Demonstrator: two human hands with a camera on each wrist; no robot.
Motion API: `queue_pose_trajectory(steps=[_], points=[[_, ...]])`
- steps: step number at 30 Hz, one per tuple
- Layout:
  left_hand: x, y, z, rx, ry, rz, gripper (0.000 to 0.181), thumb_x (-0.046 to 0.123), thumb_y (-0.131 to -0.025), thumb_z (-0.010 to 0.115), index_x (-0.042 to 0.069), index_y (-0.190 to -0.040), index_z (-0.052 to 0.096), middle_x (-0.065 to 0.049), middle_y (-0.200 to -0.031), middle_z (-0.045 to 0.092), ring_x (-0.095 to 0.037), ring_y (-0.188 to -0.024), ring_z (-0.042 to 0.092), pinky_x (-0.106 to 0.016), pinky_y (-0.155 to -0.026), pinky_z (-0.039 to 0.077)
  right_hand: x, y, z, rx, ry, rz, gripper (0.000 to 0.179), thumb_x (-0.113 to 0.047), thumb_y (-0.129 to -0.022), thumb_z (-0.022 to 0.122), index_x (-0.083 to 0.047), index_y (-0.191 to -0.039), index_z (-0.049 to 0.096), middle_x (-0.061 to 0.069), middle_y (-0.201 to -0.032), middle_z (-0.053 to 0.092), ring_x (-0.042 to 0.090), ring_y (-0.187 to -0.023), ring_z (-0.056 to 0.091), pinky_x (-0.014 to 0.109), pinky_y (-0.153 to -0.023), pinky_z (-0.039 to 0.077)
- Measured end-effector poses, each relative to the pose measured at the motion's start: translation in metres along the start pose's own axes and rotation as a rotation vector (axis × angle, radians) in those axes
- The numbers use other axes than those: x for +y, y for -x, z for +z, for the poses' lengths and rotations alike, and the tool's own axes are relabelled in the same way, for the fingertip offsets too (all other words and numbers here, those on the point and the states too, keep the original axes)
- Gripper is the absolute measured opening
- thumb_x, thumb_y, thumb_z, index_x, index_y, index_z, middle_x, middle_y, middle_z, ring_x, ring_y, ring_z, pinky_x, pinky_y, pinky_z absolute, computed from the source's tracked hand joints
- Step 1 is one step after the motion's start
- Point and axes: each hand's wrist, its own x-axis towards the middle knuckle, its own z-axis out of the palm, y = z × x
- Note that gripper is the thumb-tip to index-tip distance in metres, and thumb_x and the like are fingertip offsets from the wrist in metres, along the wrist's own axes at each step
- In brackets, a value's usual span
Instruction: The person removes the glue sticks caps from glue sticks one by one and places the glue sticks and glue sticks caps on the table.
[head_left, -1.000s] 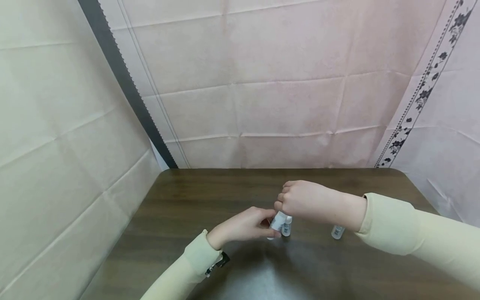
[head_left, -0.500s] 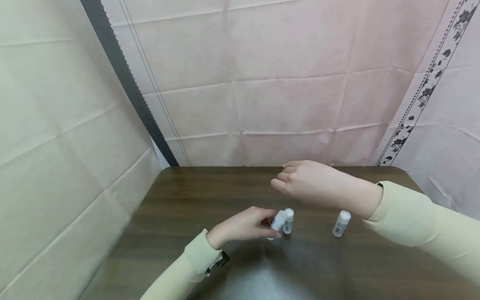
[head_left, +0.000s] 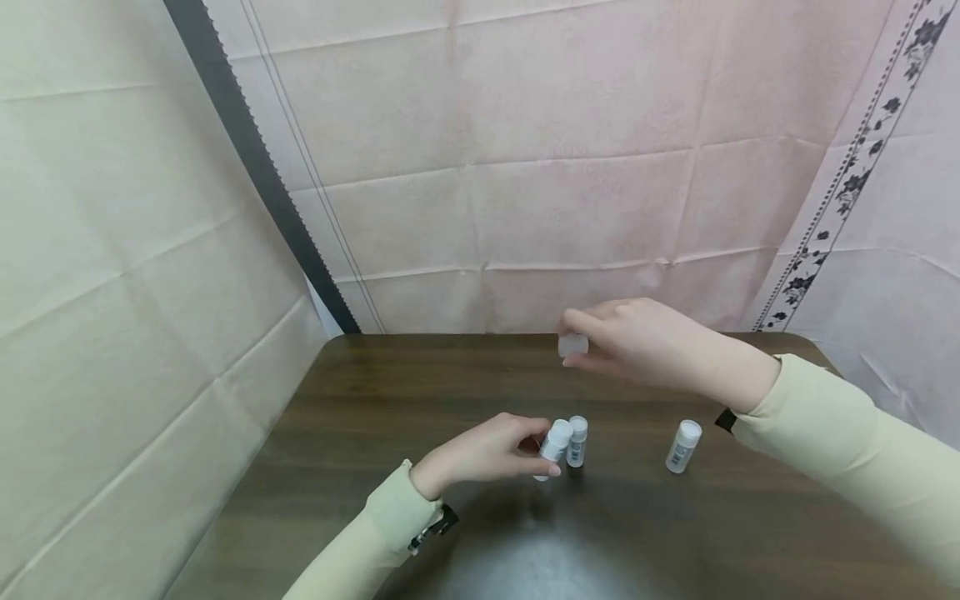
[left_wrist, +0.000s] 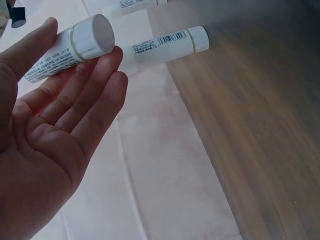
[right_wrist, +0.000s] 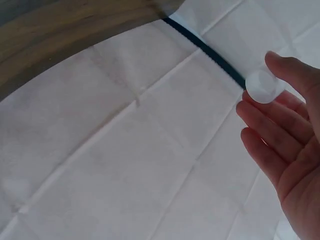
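Note:
My left hand pinches a small white capped tube between thumb and fingers; it leans to the right. Printed text and a thin yellowish band show on this tube in the left wrist view. Just right of it a similar tube stands upright on the table. Farther back and higher, my right hand pinches a small whitish, translucent round thing. In the right wrist view this round thing shows its flat end between thumb and fingers; I cannot tell if it is a cap or a whole tube.
Another white tube stands on the brown wooden table, off to the right. Pale creased cloth hangs behind the table's far edge and on both sides.
My right hand has risen away from the left hand's tube toward the far edge and turned, so the round thing in it now shows. The left hand has stayed in place.

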Motion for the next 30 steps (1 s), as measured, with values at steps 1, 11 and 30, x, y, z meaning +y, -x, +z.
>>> queue_pose_trajectory(steps=[1,11,30], points=[[0.0,0.0,0.0,0.0,0.0,0.001,0.022,0.035,-0.095,0.072,0.017,-0.098,0.059,0.013,-0.085,0.061,0.002,-0.075,0.054,-0.016,-0.07,0.049,0.003,0.001,-0.001,0.012,-0.005,0.017,0.031,-0.02,-0.084,0.083,-0.013,-0.102,0.059,-0.005,-0.084,0.071,0.013,-0.068,0.065,0.034,-0.062,0.053],[-0.001,0.008,-0.002,0.046,0.041,-0.024,0.026,0.034,-0.094,0.073,0.016,-0.109,0.062,0.013,-0.095,0.066,0.001,-0.088,0.063,-0.017,-0.079,0.052,0.034,0.039,-0.02,0.119,0.008,0.181,0.04,-0.018,-0.08,0.085,-0.01,-0.108,0.058,0.007,-0.101,0.075,0.024,-0.076,0.073,0.042,-0.065,0.057],[-0.013,0.038,-0.011,0.138,0.153,-0.132,0.026,0.035,-0.092,0.075,0.019,-0.108,0.063,0.011,-0.096,0.068,-0.012,-0.09,0.066,-0.029,-0.083,0.055,0.051,0.137,-0.077,0.447,0.096,0.489,0.048,-0.044,-0.083,0.082,-0.005,-0.108,0.07,-0.039,-0.117,0.059,-0.024,-0.072,0.051,0.013,-0.045,0.025]])
